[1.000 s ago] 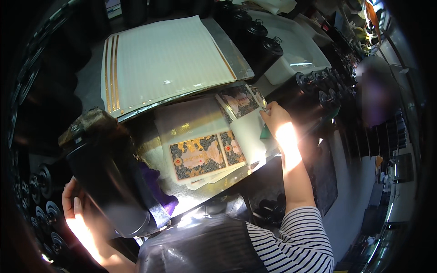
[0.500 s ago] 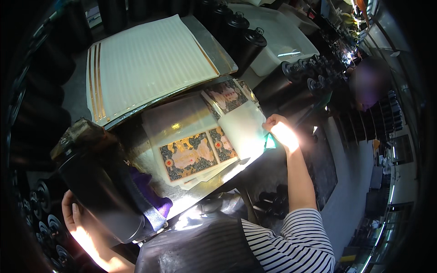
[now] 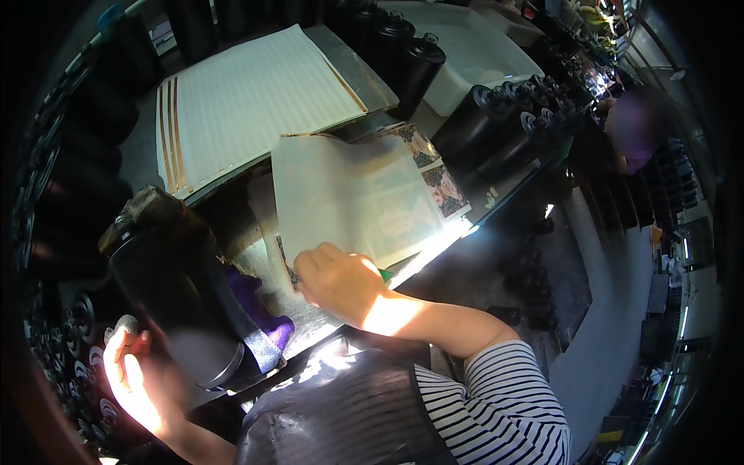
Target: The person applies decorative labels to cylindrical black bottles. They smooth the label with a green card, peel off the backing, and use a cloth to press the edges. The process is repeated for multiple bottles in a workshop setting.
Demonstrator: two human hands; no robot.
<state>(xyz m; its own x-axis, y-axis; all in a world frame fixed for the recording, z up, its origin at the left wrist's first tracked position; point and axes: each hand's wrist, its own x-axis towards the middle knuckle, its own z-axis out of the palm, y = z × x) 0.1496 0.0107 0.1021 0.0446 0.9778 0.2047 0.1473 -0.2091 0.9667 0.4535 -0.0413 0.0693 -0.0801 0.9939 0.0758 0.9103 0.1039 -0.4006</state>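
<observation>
My right hand (image 3: 341, 283) reaches over the worktop, its fingers closed at the lower left edge of a translucent sheet (image 3: 349, 190). Something small and green (image 3: 385, 275) pokes out under that hand; its kind is hidden. The sheet lies over printed decal sheets (image 3: 446, 190), whose dark floral and pink patterns show along the right. On the left, my left hand (image 3: 132, 380) is beside a black cylinder (image 3: 174, 310), with curled fingers at a small grey lump (image 3: 122, 329) that I cannot make out. A purple cloth (image 3: 263, 314) hangs at the cylinder's right side.
A stack of pale sheets with gold stripes (image 3: 248, 101) lies behind the worktop. Several black bottles (image 3: 418, 66) stand at the back beside a white plastic bin (image 3: 488, 46). More black bottles (image 3: 504, 124) line the right. A person (image 3: 639, 128) is farther right.
My right hand has moved left and nearer across the worktop. The translucent sheet now covers the printed panels that showed there. My left hand has shifted slightly, and the grey lump has come into view.
</observation>
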